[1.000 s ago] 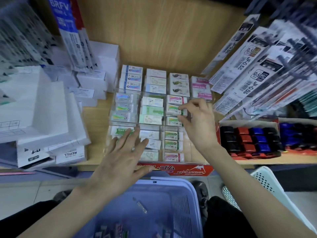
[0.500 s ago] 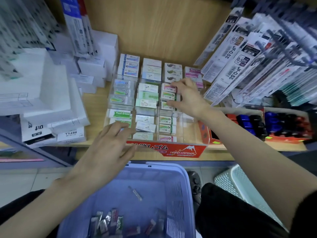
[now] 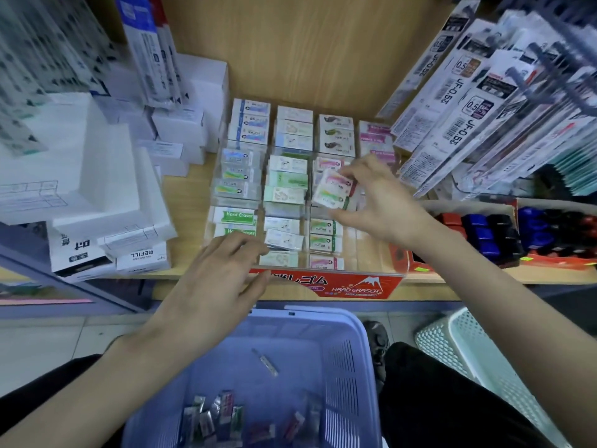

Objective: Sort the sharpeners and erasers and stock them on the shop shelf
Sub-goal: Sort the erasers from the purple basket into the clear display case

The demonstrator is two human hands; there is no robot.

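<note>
Closest to me is a lilac plastic basket (image 3: 339, 350) with slotted walls. A heap of loose wrapped erasers (image 3: 219, 415) lies on its floor, too blurred to read, and one slim wrapped piece (image 3: 265, 362) lies apart from them. A white mesh basket (image 3: 468, 344) stands just to its right.

Above the lilac rim my left hand (image 3: 219, 276) hovers palm down with its fingers straight and spread, holding nothing. Its fingertips are over the front left of the clear acrylic display tray (image 3: 371, 253); I cannot tell whether they touch it. The tray's red front sign (image 3: 349, 286) reads "HARD ERASER" beside Japanese lettering and a small mountain picture.

Inside the tray, green-and-white packs (image 3: 237, 215) at the front left read "Hard Eraser". My right hand (image 3: 384, 202) is over the tray's middle row. It pinches a tilted small stack of white-sleeved erasers (image 3: 332, 189) with pink and green print, thumb underneath and fingers on top, above the third column.

On the shelf to the left sits a white carton (image 3: 142, 257) marked "REFILL". To the right is a red cardboard tray (image 3: 484, 231) of small blue, black and red blocks. Farther back on the right, hanging refill packs (image 3: 465, 124) read "JF-0.5" and "0.5". Behind everything is the wooden shelf back (image 3: 307, 43).
</note>
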